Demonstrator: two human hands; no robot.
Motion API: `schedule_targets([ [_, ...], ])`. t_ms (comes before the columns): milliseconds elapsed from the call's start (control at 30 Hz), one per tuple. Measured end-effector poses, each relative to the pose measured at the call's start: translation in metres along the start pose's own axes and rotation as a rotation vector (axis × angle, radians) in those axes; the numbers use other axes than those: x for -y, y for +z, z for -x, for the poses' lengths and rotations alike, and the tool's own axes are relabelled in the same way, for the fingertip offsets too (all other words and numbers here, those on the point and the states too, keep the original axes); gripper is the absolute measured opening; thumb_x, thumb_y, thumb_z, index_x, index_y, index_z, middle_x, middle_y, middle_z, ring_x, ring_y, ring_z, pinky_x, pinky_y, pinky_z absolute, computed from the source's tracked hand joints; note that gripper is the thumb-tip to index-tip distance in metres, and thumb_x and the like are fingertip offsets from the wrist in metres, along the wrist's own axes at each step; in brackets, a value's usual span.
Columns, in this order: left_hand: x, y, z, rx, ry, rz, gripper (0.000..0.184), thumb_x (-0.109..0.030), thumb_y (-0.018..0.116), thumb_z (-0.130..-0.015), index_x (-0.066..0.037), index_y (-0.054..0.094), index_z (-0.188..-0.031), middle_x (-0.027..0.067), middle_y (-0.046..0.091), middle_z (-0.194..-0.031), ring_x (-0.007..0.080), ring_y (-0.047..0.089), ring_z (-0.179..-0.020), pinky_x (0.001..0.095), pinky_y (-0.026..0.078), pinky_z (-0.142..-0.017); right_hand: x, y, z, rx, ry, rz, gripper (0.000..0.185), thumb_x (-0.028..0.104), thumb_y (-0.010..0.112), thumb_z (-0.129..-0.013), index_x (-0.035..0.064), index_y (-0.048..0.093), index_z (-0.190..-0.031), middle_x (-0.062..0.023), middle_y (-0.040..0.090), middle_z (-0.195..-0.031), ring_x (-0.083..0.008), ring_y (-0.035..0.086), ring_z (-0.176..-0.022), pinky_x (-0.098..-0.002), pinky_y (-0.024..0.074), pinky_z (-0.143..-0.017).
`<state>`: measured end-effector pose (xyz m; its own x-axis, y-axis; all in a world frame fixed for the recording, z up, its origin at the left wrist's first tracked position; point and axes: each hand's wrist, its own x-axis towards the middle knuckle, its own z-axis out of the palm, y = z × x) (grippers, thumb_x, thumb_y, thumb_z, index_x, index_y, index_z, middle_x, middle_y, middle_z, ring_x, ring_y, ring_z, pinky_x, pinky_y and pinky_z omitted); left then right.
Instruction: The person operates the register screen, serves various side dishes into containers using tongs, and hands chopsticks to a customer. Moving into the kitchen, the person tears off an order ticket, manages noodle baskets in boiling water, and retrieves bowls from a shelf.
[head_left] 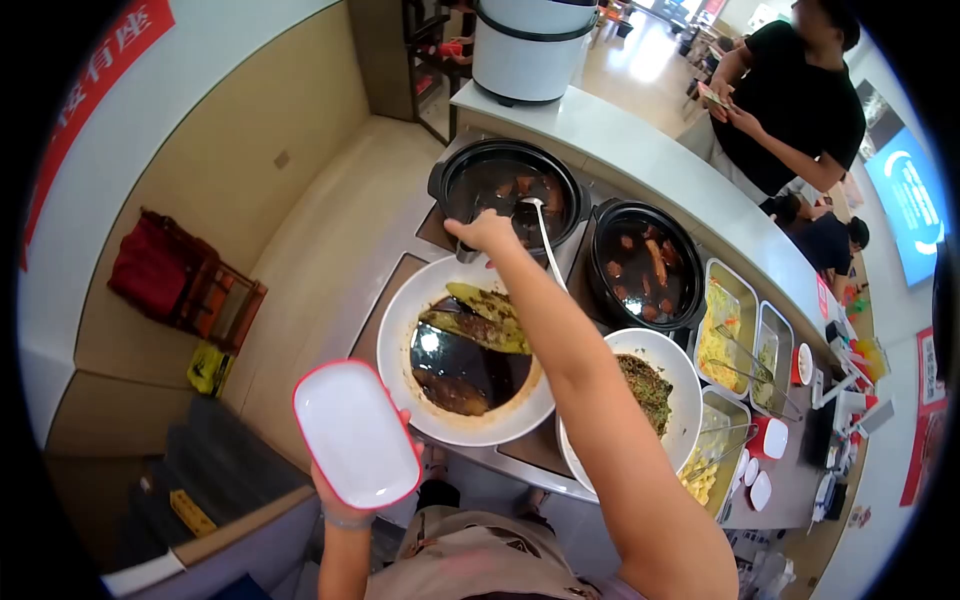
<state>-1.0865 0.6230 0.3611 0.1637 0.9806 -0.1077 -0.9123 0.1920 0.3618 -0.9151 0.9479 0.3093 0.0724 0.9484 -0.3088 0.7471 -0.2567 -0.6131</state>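
Note:
My left hand (pixel 330 490) grips a white rectangular dish with a red rim (pixel 358 432), its inside bare, at the near left of the counter. My right arm stretches across a large white bowl (pixel 395 395) holding dark sauce and long green vegetables (pixel 470 322). Beyond that bowl, my right hand (pixel 485 234) is closed at the near rim of a black pot (pixel 440 185) with dark broth and brown chunks. A bit of metal shows under its fingers; what it is cannot be made out. A ladle (pixel 545 235) leans in this pot, its handle passing behind my forearm.
To the right stand a second black pot (pixel 645 262), a white bowl with chopped dark-green food (pixel 645 392) and metal trays (pixel 730 325) with tongs. A white cooker (pixel 530 50) sits on the raised ledge (pixel 640 140). Behind the ledge stands a person in black (pixel 800 90).

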Motion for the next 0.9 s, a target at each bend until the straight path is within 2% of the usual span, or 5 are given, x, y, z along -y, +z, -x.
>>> schedule_targets([
  [233,-0.06,-0.056,0.018,-0.106,0.065,0.079,0.065,-0.044,0.044,-0.089,-0.01,0.025,-0.141,0.0121,0.032,-0.142,0.037,0.033,-0.129,0.0613,0.035,-0.095,0.013,0.013,-0.05,0.421,0.236,0.341,0.053,0.022,0.049,-0.072,0.0047,0.054,-0.122,-0.0237,0.056,-0.116,-0.0325,0.06,-0.1,-0.032,0.0473,-0.084],
  [300,-0.064,-0.054,0.017,-0.13,0.054,0.125,0.065,-0.044,0.043,-0.089,-0.01,0.025,-0.141,0.0124,0.033,-0.142,0.0364,0.033,-0.129,0.0609,0.036,-0.094,0.031,-0.013,-0.02,0.444,0.271,0.253,0.032,0.017,0.046,-0.07,0.0035,0.059,-0.095,-0.0164,0.06,-0.084,-0.0295,0.062,-0.082,-0.0367,0.0504,-0.072],
  [433,-0.072,-0.054,-0.005,-0.108,0.03,0.058,0.071,-0.05,0.046,-0.087,-0.011,0.024,-0.141,0.0113,0.031,-0.143,0.0363,0.034,-0.129,0.0628,0.033,-0.095,0.027,-0.084,-0.002,0.595,0.344,-0.023,0.027,0.03,0.048,-0.077,0.0038,0.053,-0.072,-0.0117,0.055,-0.064,-0.0187,0.052,-0.042,-0.0303,0.0469,-0.039],
  [633,-0.052,-0.027,-0.037,-0.013,-0.089,0.104,0.065,-0.045,0.043,-0.09,-0.012,0.023,-0.142,0.0112,0.025,-0.146,0.0356,0.034,-0.128,0.0605,0.039,-0.091,-0.039,-0.181,0.02,0.623,0.214,-0.38,0.06,0.054,0.039,-0.091,-0.0026,0.051,-0.108,-0.0063,0.058,-0.077,-0.0085,0.051,-0.053,-0.0202,0.0411,-0.042],
  [900,0.013,0.006,-0.066,-0.097,-0.161,0.122,0.069,-0.052,0.042,-0.088,-0.014,0.022,-0.143,0.0096,0.029,-0.144,0.0359,0.034,-0.128,0.0635,0.036,-0.092,-0.187,-0.292,0.063,0.35,0.061,-0.382,0.043,0.04,0.048,-0.092,0.001,0.055,-0.11,-0.0039,0.061,-0.083,-0.008,0.056,-0.064,-0.0204,0.0448,-0.051],
])
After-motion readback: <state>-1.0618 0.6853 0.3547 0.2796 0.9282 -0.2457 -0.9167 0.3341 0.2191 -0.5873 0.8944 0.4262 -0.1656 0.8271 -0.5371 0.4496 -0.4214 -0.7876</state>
